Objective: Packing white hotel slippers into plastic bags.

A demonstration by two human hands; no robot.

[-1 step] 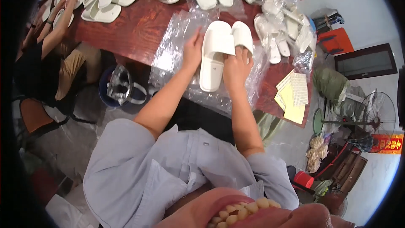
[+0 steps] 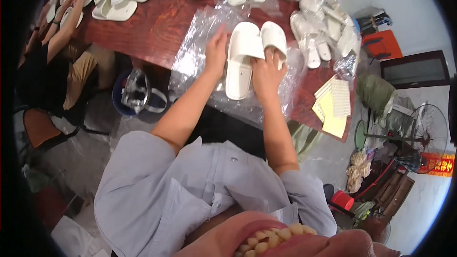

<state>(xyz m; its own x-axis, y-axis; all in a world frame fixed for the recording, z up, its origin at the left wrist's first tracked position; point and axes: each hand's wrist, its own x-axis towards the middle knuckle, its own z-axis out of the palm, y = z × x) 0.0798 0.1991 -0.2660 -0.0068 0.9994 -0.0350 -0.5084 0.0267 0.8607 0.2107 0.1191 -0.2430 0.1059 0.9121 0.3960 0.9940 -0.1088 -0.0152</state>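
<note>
Head view: white slipper pair [image 2: 244, 47] over plastic bags [image 2: 193, 54], near front edge of table [image 2: 147, 31]; right hand [image 2: 268, 77] grips right slipper [image 2: 273, 34], fingers inside; left hand [image 2: 216, 53] loosely open, just left.

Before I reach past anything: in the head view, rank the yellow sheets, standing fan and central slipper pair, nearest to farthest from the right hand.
1. Slipper pair: at the right hand, whose fingers reach into the right slipper.
2. Yellow sheets: to its right, on the table.
3. Standing fan: far right, beyond the table.
</note>
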